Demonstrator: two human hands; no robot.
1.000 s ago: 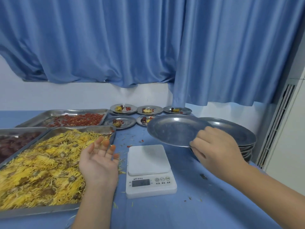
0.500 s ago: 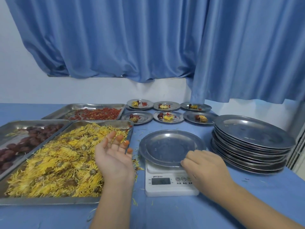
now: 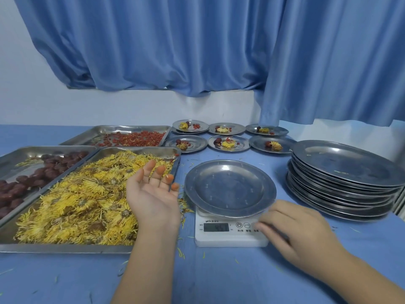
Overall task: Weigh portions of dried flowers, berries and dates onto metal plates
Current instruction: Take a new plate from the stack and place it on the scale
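Change: right hand [image 3: 300, 235] has let go of the empty plate [image 3: 230, 187], whose near rim it gripped half a second ago, and has dropped to the front of the scale [image 3: 228, 238]; the left hand has kept its pose.
Right hand: holds nothing, fingers loosely extended and blurred, tips over the buttons at the scale's right front; whether they press cannot be told.
Left hand [image 3: 153, 194]: palm up, fingers relaxed and spread, tips stained orange, nothing in it, above the right end of the flower tray [image 3: 65, 249].
Empty plate: flat on the scale's platform, apart from both hands.
Scale: white, on the blue table [image 3: 219, 279]; its display shows digits too blurred to read.
Dried flowers [image 3: 76, 200]: yellow, heaped in the near tray, just left of the scale.
Dates [image 3: 32, 178]: dark red, in the tray at far left.
Berries [image 3: 135, 137]: red, in the tray behind.
Filled plates [image 3: 228, 143]: six, in two rows behind the scale, each with a small mixed portion.
Plate stack [image 3: 346, 183]: bare plates piled right of the scale.
Curtain [image 3: 197, 51]: blue, along the back wall.
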